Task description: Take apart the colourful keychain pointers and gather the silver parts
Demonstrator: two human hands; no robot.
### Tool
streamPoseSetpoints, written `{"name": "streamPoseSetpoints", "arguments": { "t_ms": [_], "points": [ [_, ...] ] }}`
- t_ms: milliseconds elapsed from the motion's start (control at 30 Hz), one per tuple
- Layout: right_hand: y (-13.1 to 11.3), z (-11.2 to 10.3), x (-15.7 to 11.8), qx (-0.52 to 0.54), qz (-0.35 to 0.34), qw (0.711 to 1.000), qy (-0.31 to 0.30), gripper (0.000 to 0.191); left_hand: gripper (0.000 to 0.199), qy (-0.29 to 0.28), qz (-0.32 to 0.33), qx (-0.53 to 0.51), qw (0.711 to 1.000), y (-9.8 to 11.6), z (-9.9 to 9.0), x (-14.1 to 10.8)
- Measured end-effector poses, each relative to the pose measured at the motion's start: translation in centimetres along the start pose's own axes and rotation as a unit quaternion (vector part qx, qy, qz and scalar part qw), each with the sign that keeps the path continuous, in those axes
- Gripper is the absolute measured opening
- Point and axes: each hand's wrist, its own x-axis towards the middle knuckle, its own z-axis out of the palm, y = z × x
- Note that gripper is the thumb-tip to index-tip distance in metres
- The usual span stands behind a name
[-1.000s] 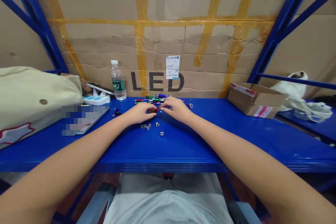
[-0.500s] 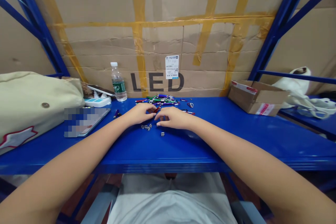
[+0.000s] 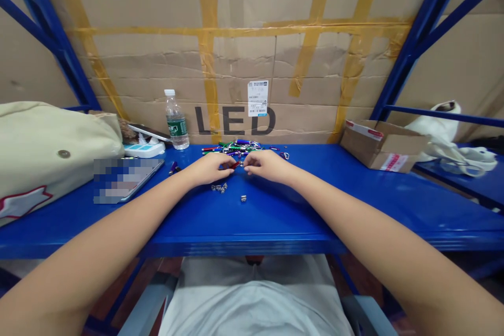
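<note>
My left hand (image 3: 214,169) pinches a short red tube (image 3: 235,165), which looks like a pen barrel, with its end pointing to the right. My right hand (image 3: 268,164) is closed at the fingertips on a small silver metal piece (image 3: 241,164), close against the end of that tube. Just behind both hands lies a pile of coloured metallic pen parts (image 3: 238,146), in blue, green, red and purple. In front of my left hand is a cluster of small silver metal pieces (image 3: 220,188). A single silver piece (image 3: 243,198) lies apart from them, nearer to me.
Left on the blue table (image 3: 252,226) are a phone (image 3: 137,181), a cream bag (image 3: 55,152), a power strip (image 3: 144,149) and a water bottle (image 3: 177,123). An open cardboard box (image 3: 380,147) stands at the right. A large cardboard sheet (image 3: 157,68) closes off the back.
My right hand has lifted slightly away from the table and to the right, bringing a silver piece up to the red tube. My left hand stays nearly in place with the tube.
</note>
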Motion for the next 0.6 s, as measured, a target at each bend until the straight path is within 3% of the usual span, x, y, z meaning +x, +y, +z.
{"name": "streamPoseSetpoints", "arguments": {
  "t_ms": [167, 600],
  "points": [
    [0.51, 0.49, 0.31, 0.036, 0.018, 0.998, 0.058, 0.014, 0.024, -0.004, 0.024, 0.023, 0.999, 0.13, 0.01, 0.00],
    [0.48, 0.37, 0.22, 0.037, 0.006, 0.996, 0.076, 0.017, 0.032, 0.011, 0.060, 0.054, 0.997, -0.18, 0.26, 0.07]
  ]
}}
